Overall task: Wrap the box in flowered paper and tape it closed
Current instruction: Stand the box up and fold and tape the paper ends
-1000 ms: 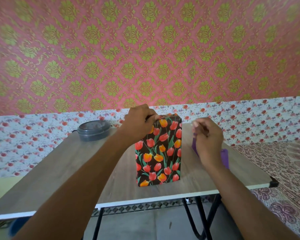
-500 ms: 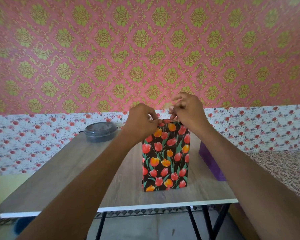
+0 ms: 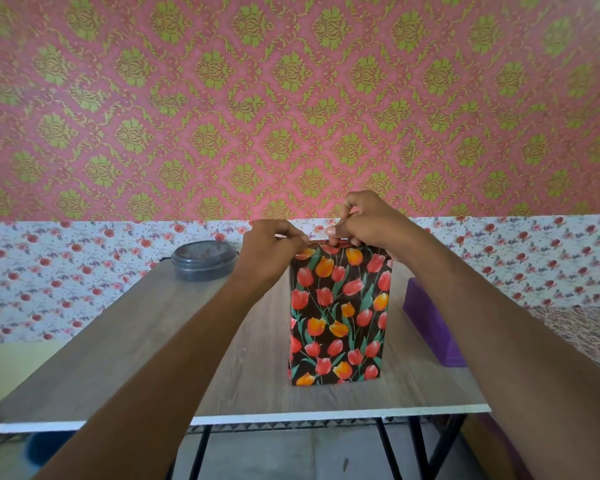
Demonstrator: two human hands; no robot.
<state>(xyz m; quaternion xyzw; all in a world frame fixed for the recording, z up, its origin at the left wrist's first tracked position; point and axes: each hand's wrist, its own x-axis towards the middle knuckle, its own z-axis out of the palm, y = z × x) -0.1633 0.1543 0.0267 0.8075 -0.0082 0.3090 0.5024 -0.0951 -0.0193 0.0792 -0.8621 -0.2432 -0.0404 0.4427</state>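
- Box (image 3: 340, 313) stands upright on its short end, centre of the frame, toward the near edge of the desk (image 3: 146, 341). The faces you can see are covered in flowered paper (image 3: 329, 327): red and orange tulips on black.
- Your left hand (image 3: 269, 252) sits at the box's upper left corner. Its fingers (image 3: 290, 239) are curled in and pinch the paper at the top edge.
- Your right hand (image 3: 373, 223) is over the top of the box, slightly higher than the left. Its fingers are curled and the thumb tip presses down at the top edge, nipping the paper there.
- The two hands are close together, nearly touching above the box top. The top face itself is hidden behind them.
- Whether a strip of tape is between the fingers cannot be told.
- A grey round tub (image 3: 203, 259) with its lid on sits at the far left of the desk, well apart from the box.
- A purple block (image 3: 430, 327) lies on the desk right of the box, partly behind your right forearm.
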